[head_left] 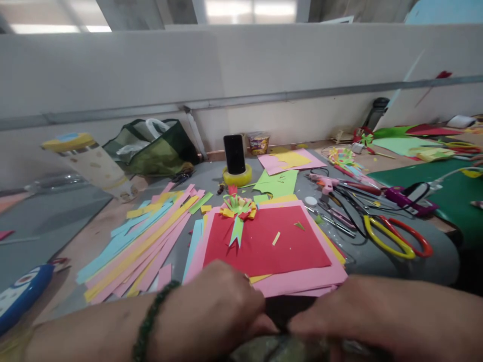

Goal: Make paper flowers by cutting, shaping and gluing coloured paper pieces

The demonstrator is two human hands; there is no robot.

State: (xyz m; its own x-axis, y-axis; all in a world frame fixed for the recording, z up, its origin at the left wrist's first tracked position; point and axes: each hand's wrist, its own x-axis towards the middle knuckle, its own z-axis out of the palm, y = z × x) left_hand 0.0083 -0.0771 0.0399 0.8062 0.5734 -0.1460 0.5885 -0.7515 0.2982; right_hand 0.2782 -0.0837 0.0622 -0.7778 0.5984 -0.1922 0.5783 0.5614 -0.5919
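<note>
At the lower edge, my left hand (222, 306), a dark green bead bracelet (151, 317) at its wrist, is closed with the fingers curled down. My right hand (335, 314) is opposite it, also closed, fingertips pointing inward and mostly hidden. Below both hands shows a blurred grey-green, shiny thing (279, 349); what the fingers grip I cannot make out. Just beyond them lies a stack of pink paper (302, 281) topped by a red sheet (264, 251). A paper flower rosette (237, 208) with a green ribbon tail rests on the red sheet.
Coloured paper strips (151, 246) fan out at left, near a tumbler (94, 168) and a blue case (26, 296). A phone (234, 153) leans on a tape roll (237, 176). Scissors (392, 239), a pink glue gun (328, 186) and cables lie right; a green bag (158, 151) sits behind.
</note>
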